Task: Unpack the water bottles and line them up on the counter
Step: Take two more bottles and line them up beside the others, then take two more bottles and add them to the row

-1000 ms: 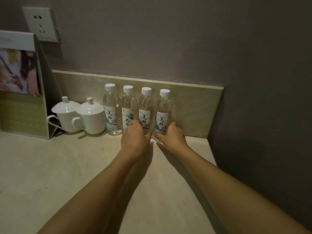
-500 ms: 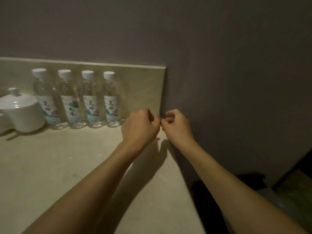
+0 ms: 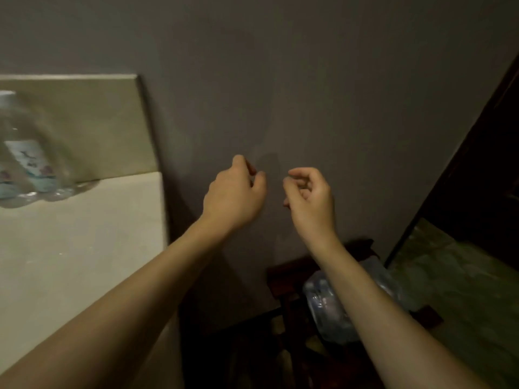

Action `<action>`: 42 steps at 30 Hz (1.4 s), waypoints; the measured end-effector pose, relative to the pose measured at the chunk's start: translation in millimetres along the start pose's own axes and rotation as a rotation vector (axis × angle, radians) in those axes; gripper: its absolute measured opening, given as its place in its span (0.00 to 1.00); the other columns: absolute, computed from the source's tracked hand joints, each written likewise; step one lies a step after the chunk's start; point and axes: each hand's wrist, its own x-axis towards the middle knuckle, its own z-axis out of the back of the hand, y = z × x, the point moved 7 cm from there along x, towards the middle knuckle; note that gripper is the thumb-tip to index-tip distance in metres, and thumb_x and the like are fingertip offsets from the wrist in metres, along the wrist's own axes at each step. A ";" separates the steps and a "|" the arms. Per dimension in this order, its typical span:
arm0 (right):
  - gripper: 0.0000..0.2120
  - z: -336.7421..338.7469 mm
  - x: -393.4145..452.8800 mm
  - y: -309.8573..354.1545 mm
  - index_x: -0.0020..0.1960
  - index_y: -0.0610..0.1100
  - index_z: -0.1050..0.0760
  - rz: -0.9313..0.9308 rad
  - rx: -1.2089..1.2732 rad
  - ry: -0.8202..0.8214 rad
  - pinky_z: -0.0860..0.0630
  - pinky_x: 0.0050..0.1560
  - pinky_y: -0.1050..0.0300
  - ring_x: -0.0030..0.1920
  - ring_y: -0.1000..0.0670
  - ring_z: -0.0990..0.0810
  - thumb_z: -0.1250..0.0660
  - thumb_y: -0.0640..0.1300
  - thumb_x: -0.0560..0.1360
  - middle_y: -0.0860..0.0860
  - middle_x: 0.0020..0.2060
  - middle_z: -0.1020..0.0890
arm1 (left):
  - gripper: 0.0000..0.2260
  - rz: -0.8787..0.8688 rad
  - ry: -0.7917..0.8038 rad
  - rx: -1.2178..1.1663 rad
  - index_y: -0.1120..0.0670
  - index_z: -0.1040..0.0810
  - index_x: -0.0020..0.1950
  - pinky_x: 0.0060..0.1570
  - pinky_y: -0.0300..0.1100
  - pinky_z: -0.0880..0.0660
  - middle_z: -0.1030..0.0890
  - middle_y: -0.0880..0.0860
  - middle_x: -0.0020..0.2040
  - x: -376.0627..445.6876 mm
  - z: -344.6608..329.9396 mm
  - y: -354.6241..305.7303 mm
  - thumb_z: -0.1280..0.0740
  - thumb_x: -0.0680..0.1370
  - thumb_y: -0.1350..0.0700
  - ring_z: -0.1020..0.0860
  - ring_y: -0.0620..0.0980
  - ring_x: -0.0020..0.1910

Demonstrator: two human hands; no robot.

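Both hands (image 3: pixel 269 197) now beyond bottles (image 3: pixel 31 175)

Only one label in view, on a blurred water bottle (image 3: pixel 26 161) at the far left edge, standing on the worktop (image 3: pixel 84 234). White label with dark brush-like characters and a pale blue and pink picture below them. Too smeared to read; no character, brand or number can be made out. Farther down, a plastic-wrapped pack of bottles (image 3: pixel 331 310) in the shadow, partly hidden behind a forearm, with no legible print. Nothing else written or signed anywhere.
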 end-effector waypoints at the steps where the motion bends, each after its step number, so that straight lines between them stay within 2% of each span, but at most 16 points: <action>1: 0.02 17.3 4.1 -7.4 0.44 0.57 0.26 -0.007 0.008 -0.003 0.24 0.36 0.56 0.35 0.50 0.21 0.35 0.50 0.72 0.55 0.37 0.21 | 0.12 0.016 0.022 -0.018 0.51 0.29 0.55 0.52 0.56 0.21 0.18 0.55 0.49 -0.5 -15.1 -10.0 0.41 0.80 0.44 0.18 0.58 0.48; 5: 0.03 84.6 15.8 -44.0 0.45 0.56 0.26 -0.041 0.008 -0.002 0.23 0.38 0.54 0.37 0.52 0.21 0.35 0.49 0.72 0.55 0.38 0.21 | 0.12 0.033 0.118 -0.054 0.51 0.29 0.53 0.51 0.56 0.20 0.18 0.55 0.48 -9.5 -87.9 -54.1 0.40 0.79 0.44 0.17 0.58 0.46; 9: 0.06 144.7 16.2 -81.4 0.45 0.57 0.26 -0.082 -0.028 -0.003 0.25 0.37 0.63 0.37 0.60 0.21 0.34 0.46 0.75 0.57 0.39 0.20 | 0.13 0.076 0.219 -0.074 0.52 0.29 0.53 0.51 0.56 0.20 0.18 0.56 0.49 -22.2 -163.3 -84.8 0.40 0.78 0.43 0.17 0.59 0.46; 13: 0.06 191.0 17.5 -112.6 0.45 0.58 0.27 -0.155 -0.041 -0.007 0.24 0.39 0.60 0.41 0.55 0.20 0.35 0.46 0.76 0.55 0.41 0.20 | 0.13 0.127 0.303 -0.078 0.52 0.28 0.52 0.51 0.55 0.20 0.18 0.55 0.49 -32.7 -223.8 -101.0 0.40 0.78 0.43 0.17 0.58 0.46; 18: 0.07 225.3 22.5 -148.1 0.47 0.58 0.28 -0.215 -0.058 0.007 0.23 0.42 0.62 0.46 0.53 0.18 0.35 0.45 0.77 0.54 0.44 0.19 | 0.12 0.145 0.361 -0.063 0.50 0.29 0.53 0.52 0.54 0.21 0.20 0.53 0.49 -32.3 -278.1 -110.7 0.41 0.79 0.43 0.20 0.55 0.47; 24: 0.08 244.2 36.8 -203.2 0.48 0.59 0.28 -0.312 -0.108 0.033 0.24 0.39 0.69 0.44 0.60 0.19 0.34 0.46 0.77 0.56 0.44 0.19 | 0.11 0.226 0.430 -0.171 0.52 0.28 0.53 0.52 0.55 0.20 0.19 0.55 0.50 -18.3 -342.9 -97.9 0.40 0.80 0.45 0.18 0.56 0.48; 27: 0.09 252.3 49.9 -234.5 0.48 0.59 0.28 -0.362 -0.164 0.048 0.23 0.40 0.65 0.43 0.58 0.19 0.34 0.45 0.76 0.56 0.43 0.20 | 0.09 0.275 0.442 -0.202 0.52 0.28 0.52 0.50 0.56 0.19 0.19 0.54 0.48 -7.7 -379.4 -85.9 0.40 0.81 0.47 0.18 0.55 0.46; 31: 0.09 265.4 61.7 -286.7 0.48 0.60 0.29 -0.488 -0.261 0.097 0.20 0.44 0.58 0.46 0.53 0.18 0.35 0.45 0.77 0.54 0.46 0.20 | 0.05 0.385 0.447 -0.219 0.51 0.28 0.51 0.50 0.54 0.19 0.19 0.53 0.45 9.5 -425.9 -55.2 0.40 0.81 0.50 0.18 0.53 0.43; 35: 0.05 275.1 73.5 -337.4 0.54 0.50 0.27 -0.624 -0.379 0.170 0.19 0.49 0.46 0.47 0.48 0.18 0.35 0.44 0.78 0.50 0.48 0.20 | 0.05 0.486 0.474 -0.243 0.52 0.29 0.51 0.47 0.55 0.19 0.20 0.53 0.44 20.2 -460.5 -17.6 0.41 0.82 0.52 0.18 0.53 0.42; 37: 0.04 276.3 79.7 -354.3 0.50 0.51 0.27 -0.641 -0.406 0.162 0.19 0.49 0.43 0.46 0.46 0.18 0.35 0.43 0.78 0.47 0.46 0.19 | 0.06 0.522 0.489 -0.239 0.55 0.29 0.54 0.48 0.56 0.19 0.20 0.54 0.45 24.3 -478.4 -2.2 0.41 0.82 0.53 0.18 0.55 0.44; 39: 0.07 275.7 78.3 -370.7 0.47 0.53 0.28 -0.672 -0.432 0.176 0.20 0.49 0.42 0.46 0.43 0.18 0.35 0.42 0.78 0.45 0.45 0.19 | 0.09 0.567 0.518 -0.238 0.59 0.26 0.56 0.49 0.56 0.19 0.18 0.58 0.47 23.9 -496.2 9.8 0.41 0.82 0.55 0.17 0.57 0.45; 42: 0.04 275.7 66.0 -395.2 0.50 0.47 0.26 -0.756 -0.479 0.275 0.21 0.49 0.44 0.44 0.41 0.19 0.37 0.39 0.78 0.43 0.45 0.19 | 0.17 0.612 0.573 -0.275 0.66 0.19 0.49 0.43 0.50 0.20 0.16 0.64 0.44 13.8 -521.3 22.7 0.41 0.82 0.55 0.18 0.59 0.41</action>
